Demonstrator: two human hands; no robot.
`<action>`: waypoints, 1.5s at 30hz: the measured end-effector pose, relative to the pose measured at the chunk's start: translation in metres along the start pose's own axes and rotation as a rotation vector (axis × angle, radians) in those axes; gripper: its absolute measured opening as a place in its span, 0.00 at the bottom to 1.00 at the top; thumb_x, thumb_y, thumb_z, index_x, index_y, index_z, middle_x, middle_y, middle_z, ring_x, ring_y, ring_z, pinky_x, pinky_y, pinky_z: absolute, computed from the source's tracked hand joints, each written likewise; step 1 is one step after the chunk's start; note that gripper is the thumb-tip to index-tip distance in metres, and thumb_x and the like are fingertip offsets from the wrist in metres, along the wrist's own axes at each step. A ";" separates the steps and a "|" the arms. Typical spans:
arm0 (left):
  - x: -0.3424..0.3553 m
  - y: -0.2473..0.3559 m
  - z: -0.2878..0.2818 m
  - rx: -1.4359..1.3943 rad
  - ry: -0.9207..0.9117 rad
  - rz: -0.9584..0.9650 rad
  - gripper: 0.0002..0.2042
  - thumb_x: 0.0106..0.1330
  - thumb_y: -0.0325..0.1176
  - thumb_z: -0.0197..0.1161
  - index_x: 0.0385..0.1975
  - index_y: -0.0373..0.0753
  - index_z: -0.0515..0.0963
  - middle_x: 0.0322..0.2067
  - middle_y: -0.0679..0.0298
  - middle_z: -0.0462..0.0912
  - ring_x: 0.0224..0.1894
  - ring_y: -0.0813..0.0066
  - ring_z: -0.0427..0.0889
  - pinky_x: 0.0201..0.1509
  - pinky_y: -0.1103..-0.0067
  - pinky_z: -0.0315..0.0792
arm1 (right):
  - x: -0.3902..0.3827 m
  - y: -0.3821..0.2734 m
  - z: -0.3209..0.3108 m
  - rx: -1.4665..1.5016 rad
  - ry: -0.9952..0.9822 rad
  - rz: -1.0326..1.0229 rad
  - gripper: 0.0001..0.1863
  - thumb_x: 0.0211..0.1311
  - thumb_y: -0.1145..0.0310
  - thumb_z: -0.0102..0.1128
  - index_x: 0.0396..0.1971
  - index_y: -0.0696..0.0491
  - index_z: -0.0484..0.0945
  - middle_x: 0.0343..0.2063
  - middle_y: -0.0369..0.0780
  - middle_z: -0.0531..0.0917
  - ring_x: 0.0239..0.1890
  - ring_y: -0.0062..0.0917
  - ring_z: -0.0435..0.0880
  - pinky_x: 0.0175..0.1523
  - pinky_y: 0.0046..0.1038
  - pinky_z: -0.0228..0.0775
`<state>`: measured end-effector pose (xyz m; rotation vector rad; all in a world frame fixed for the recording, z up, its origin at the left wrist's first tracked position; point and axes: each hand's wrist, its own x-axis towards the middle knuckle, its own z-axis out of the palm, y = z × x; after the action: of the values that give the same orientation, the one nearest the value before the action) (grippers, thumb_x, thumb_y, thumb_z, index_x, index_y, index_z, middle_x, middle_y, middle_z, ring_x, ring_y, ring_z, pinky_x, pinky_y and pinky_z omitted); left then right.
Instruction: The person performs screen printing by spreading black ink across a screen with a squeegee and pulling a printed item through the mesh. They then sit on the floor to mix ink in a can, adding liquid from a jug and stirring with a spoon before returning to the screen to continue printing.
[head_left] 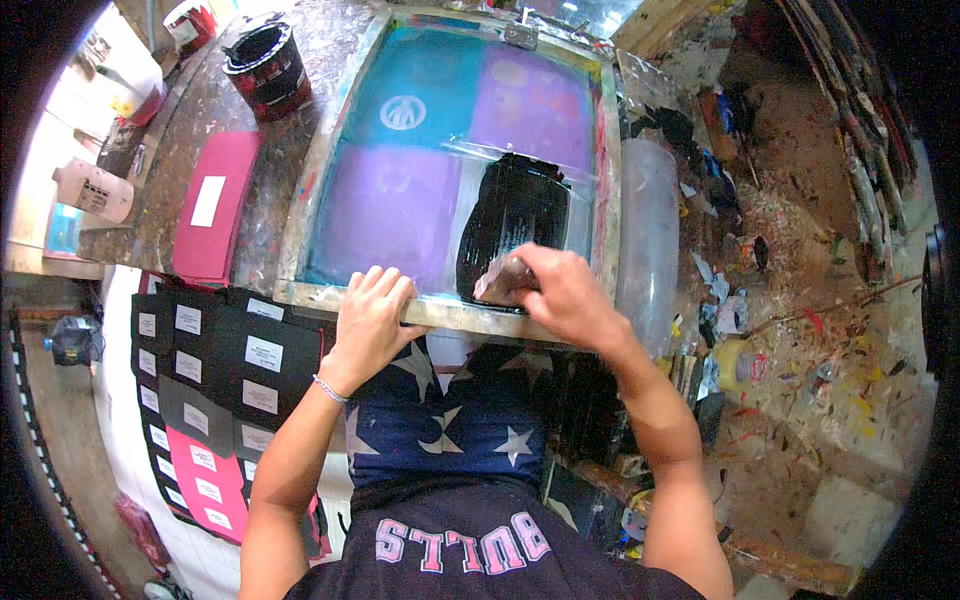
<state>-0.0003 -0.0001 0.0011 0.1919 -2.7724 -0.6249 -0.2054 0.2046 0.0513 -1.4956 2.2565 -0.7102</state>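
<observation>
A screen-printing frame (296, 232) with a wooden rim lies on the worktable in front of me. Its mesh (395, 210) is split into teal and purple areas, with a round pale emblem at the upper left. Black ink (513, 215) covers a patch at its lower right. My right hand (555, 290) is closed around a small squeegee (503, 279), whose edge sits at the near end of the ink. My left hand (373, 312) grips the frame's near rim, fingers over the top and thumb on the front side.
A tub of black ink (266, 72) and a stack of maroon cards (215, 208) stand left of the frame. Black and pink labelled sheets (205, 400) lie at lower left. A clear plastic roll (647, 240) runs along the right side. Scraps litter the floor (830, 400).
</observation>
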 end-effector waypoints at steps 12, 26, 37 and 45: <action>-0.003 0.001 0.000 0.008 -0.015 -0.004 0.24 0.43 0.40 0.82 0.35 0.39 0.76 0.35 0.59 0.75 0.42 0.57 0.74 0.47 0.65 0.66 | 0.013 0.016 0.043 -0.497 0.499 -0.121 0.14 0.58 0.78 0.59 0.45 0.57 0.77 0.36 0.46 0.79 0.42 0.43 0.78 0.50 0.43 0.69; -0.002 0.001 -0.001 0.026 -0.025 -0.023 0.24 0.43 0.41 0.82 0.35 0.39 0.77 0.35 0.60 0.75 0.43 0.58 0.74 0.47 0.66 0.67 | 0.115 0.068 -0.060 -0.234 0.195 0.109 0.13 0.55 0.73 0.63 0.41 0.56 0.83 0.38 0.55 0.87 0.45 0.54 0.85 0.53 0.51 0.78; -0.001 0.001 -0.001 0.012 -0.043 -0.021 0.24 0.41 0.40 0.83 0.34 0.40 0.77 0.34 0.60 0.75 0.42 0.58 0.74 0.47 0.66 0.66 | 0.113 0.076 -0.037 -0.340 0.345 0.104 0.10 0.58 0.72 0.63 0.39 0.58 0.79 0.37 0.55 0.87 0.45 0.54 0.85 0.52 0.52 0.76; -0.002 0.000 0.000 0.009 -0.037 -0.022 0.24 0.41 0.39 0.83 0.35 0.40 0.77 0.35 0.60 0.75 0.42 0.58 0.74 0.48 0.66 0.67 | 0.132 0.072 -0.044 -0.248 0.067 0.012 0.17 0.52 0.76 0.63 0.44 0.57 0.80 0.38 0.55 0.86 0.46 0.56 0.83 0.52 0.52 0.74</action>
<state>0.0012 0.0001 0.0007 0.2147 -2.8127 -0.6276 -0.3342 0.1156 0.0440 -1.5867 2.4772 -0.4970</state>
